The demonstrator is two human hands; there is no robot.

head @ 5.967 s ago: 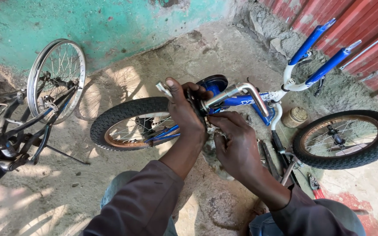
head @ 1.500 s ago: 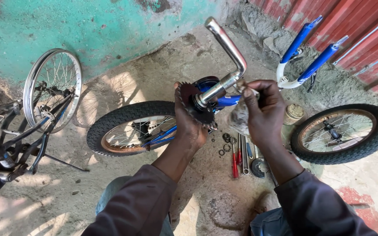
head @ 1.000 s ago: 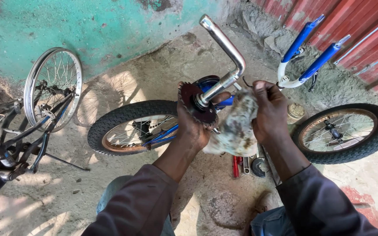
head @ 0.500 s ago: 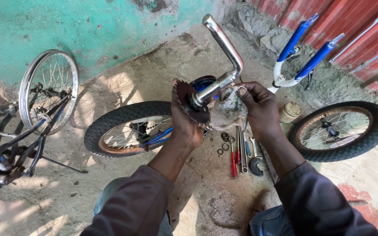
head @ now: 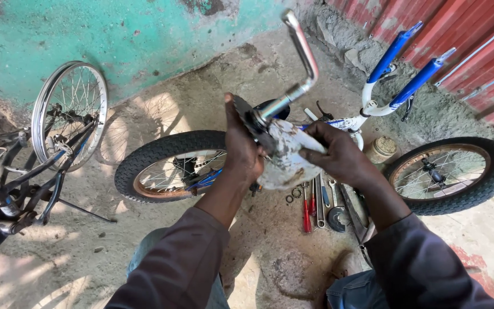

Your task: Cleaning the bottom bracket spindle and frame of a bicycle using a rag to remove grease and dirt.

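My left hand [head: 242,150] grips a toothed chainring with a chrome one-piece crank [head: 299,52] that sticks up and away from me. My right hand [head: 338,155] presses a dirty white rag [head: 286,155] around the lower part of the crank, just below the chainring. Both hands are held up over a small blue and white bicycle frame [head: 367,106] lying upside down on the concrete, its blue fork legs [head: 407,74] pointing up to the right.
Two knobby wheels lie on the ground, one left of my hands [head: 167,166], one at the right [head: 453,174]. Screwdrivers, wrenches, washers [head: 315,203] and a small tin [head: 382,149] lie under my hands. Another bicycle with a spoked wheel [head: 70,114] stands at left.
Six seconds ago both hands were down at the frame. The crank has since been lifted out and up, and my right hand has wrapped the rag around it and rubbed along it.
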